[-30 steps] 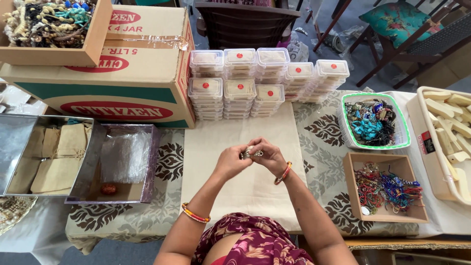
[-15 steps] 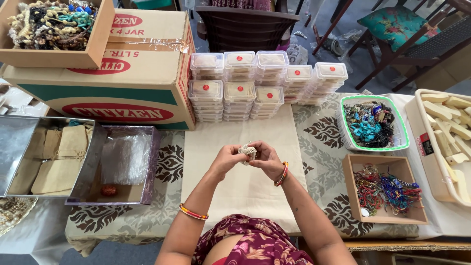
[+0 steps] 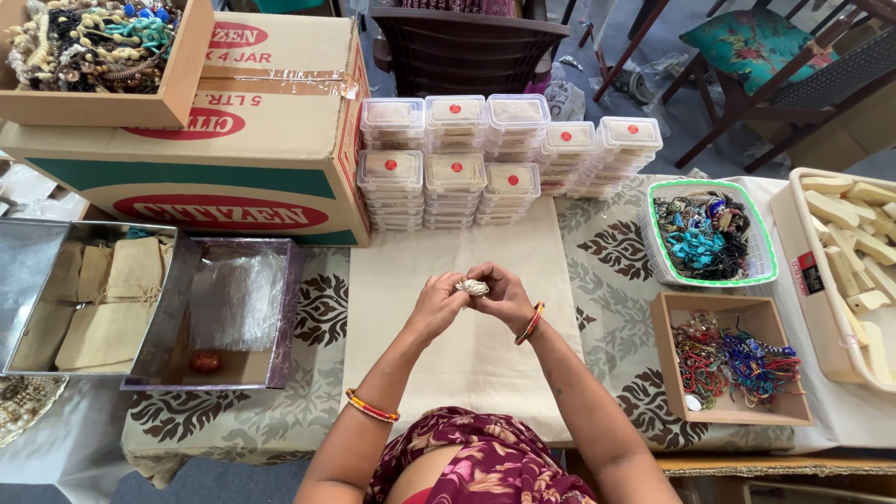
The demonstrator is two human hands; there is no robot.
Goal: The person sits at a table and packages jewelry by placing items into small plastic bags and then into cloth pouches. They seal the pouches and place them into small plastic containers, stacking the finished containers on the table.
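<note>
Head view: both hands — left hand (image 3: pixel 437 306), right hand (image 3: pixel 504 297) — pinch one small silvery beaded trinket (image 3: pixel 472 287) between fingertips, raised above the cream cloth mat (image 3: pixel 467 364) — steadier for close handling.

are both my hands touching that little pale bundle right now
Touching. The head view shows the left hand and right hand pinching the small pale bundle between their fingertips, above the cloth.
</note>
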